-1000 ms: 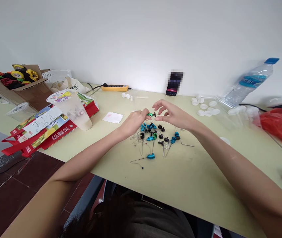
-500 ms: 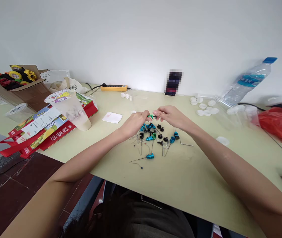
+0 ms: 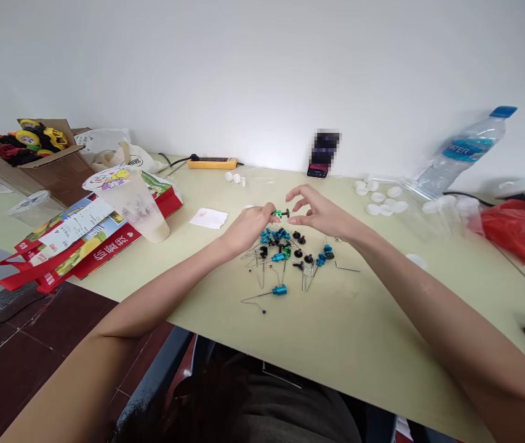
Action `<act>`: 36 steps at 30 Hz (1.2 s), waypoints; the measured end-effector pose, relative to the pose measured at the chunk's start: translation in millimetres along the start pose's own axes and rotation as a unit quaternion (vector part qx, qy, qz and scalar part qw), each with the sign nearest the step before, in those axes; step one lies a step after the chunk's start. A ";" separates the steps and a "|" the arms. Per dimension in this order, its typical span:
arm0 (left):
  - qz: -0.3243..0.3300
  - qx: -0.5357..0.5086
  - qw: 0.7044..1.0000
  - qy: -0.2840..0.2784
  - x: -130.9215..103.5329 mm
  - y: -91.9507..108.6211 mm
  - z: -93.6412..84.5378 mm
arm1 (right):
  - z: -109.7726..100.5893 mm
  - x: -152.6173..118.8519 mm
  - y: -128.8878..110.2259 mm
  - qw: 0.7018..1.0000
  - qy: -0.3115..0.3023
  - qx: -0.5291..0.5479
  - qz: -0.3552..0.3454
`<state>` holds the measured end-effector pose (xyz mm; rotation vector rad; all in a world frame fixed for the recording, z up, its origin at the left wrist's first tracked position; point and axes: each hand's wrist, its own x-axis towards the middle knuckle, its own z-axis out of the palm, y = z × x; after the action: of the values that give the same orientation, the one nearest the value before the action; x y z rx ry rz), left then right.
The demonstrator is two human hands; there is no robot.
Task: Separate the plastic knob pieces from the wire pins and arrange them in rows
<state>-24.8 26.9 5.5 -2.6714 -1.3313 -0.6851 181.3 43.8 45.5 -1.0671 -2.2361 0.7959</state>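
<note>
My left hand [image 3: 255, 224] pinches a small green part with a black knob-like end [image 3: 281, 213], held just above the table. Close by on its right, my right hand [image 3: 315, 212] has its thumb and fingers spread apart, with nothing between them. Below both hands lies a loose pile of small blue metal parts [image 3: 278, 258], black round-headed screws [image 3: 308, 259] and thin bent wires. One blue part with a wire [image 3: 279, 290] lies apart, nearer the table's front edge. An L-shaped hex key [image 3: 348, 267] rests right of the pile.
A plastic cup [image 3: 135, 206], a red bag [image 3: 105, 246] and a box of toys [image 3: 45, 166] stand at left. A yellow power strip [image 3: 212, 163] and a phone [image 3: 323, 154] are by the wall. White caps [image 3: 386, 210], a water bottle [image 3: 468, 151] and red plastic [image 3: 520, 234] lie right.
My right hand has let go of the black end of the green part and opened its fingers, moving slightly right. My left hand still holds the part.
</note>
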 end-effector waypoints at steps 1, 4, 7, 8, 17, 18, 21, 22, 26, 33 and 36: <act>-0.001 0.002 1.000 0.000 0.1 0.1 -0.2 | -0.3 -0.2 0.9 1.000 0.012 0.008 -0.005; -0.004 0.007 1.000 -0.003 0.5 0.3 0.7 | 1.0 0.6 2.6 0.999 0.000 -0.002 0.037; -0.004 0.009 1.000 -0.001 0.6 -0.3 2.2 | 2.9 1.1 1.6 0.999 -0.029 -0.018 0.038; -0.003 0.009 1.000 0.001 0.6 -0.6 2.5 | 2.7 0.8 0.9 0.999 -0.026 -0.013 0.019; -0.006 0.003 1.000 -0.011 -0.2 1.0 0.3 | 1.6 0.5 0.5 0.995 -0.045 0.021 0.081; -0.006 0.001 1.000 -0.009 -0.4 0.6 0.0 | 1.8 0.4 0.6 0.996 -0.047 0.039 0.066; -0.009 -0.003 1.000 -0.006 -0.5 -1.0 0.0 | 0.3 -0.6 1.8 0.997 0.001 0.073 0.021; -0.010 -0.002 1.000 -0.006 -0.5 -1.3 0.5 | -0.3 -0.7 2.3 0.997 0.010 0.071 0.020; -0.011 0.003 1.000 -0.006 -0.1 -0.7 3.2 | 0.6 0.5 2.8 0.996 -0.010 0.013 0.085; -0.013 0.014 1.000 -0.002 0.3 -0.9 2.8 | -1.4 -1.0 1.5 1.000 0.003 0.021 -0.017; -0.016 0.010 1.000 -0.004 0.3 0.1 3.5 | 2.3 1.4 5.4 0.998 -0.005 0.005 0.059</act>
<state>-23.2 28.0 2.5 -2.6442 -1.3793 -0.6611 181.6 47.1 40.4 -1.2026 -2.1913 0.8621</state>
